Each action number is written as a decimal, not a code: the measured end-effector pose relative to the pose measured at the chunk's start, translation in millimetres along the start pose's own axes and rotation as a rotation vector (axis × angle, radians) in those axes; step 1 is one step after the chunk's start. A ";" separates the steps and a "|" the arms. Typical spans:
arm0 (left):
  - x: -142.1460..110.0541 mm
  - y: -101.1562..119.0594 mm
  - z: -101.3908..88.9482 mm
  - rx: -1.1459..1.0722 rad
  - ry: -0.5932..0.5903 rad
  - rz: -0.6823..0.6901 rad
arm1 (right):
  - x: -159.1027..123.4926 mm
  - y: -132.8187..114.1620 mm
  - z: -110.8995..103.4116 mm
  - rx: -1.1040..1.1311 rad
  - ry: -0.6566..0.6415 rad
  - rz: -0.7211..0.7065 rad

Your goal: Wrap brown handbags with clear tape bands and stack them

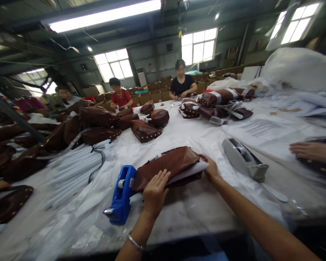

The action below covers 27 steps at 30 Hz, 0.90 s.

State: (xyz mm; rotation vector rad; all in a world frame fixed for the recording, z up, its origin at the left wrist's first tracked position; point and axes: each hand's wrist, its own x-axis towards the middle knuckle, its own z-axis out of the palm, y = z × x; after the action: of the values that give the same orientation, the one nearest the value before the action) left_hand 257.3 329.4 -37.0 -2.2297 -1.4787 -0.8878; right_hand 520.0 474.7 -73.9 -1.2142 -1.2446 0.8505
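Observation:
A brown leather bag (168, 163) lies folded on the table before me, with white paper or padding (188, 172) showing along its near right side. My left hand (156, 190) rests on the near side of the bag, fingers stretched out over the leather. At the bag's right end, my right hand (210, 166) grips the corner; some of its fingers are hidden behind it. A blue tape dispenser (122, 195) stands beside the bag's left end. To the right is a grey tape dispenser (243, 159).
Brown studded bags (97, 121) are piled at the left and back. White rolled strips (73, 174) lie left of the blue dispenser. Printed sheets (263, 127) and plastic wrap (301, 72) are at right. Another person's hand (311, 150) rests on a bag; co-workers sit across the table.

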 end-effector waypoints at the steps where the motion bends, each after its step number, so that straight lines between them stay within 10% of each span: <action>1: -6.1 2.4 2.9 0.017 -0.002 0.032 | -7.4 -5.8 -15.7 -0.030 0.063 -0.008; 4: -22.1 8.0 9.0 0.058 0.011 0.114 | -41.3 -34.3 -45.9 -0.174 0.066 -0.221; 11: -53.6 14.6 14.5 0.111 0.076 0.146 | -100.5 -46.9 -22.0 -0.764 -0.731 -0.903; 16: -53.3 34.6 15.3 0.232 -0.079 0.058 | -100.0 -18.4 -15.6 -0.814 -0.804 -0.919; 22: -39.7 47.7 25.4 0.257 -0.173 0.187 | -86.4 -45.0 -27.8 -0.601 -0.926 -0.804; 27: -47.7 46.8 37.3 0.263 -0.130 0.144 | -27.5 -81.1 3.1 -0.746 -0.662 -0.477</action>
State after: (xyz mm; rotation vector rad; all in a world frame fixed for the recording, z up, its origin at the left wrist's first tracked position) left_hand 298.8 297.7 -93.0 -2.1961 -1.3787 -0.4813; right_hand 501.0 432.5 -1.8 -1.1287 -2.4243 0.4283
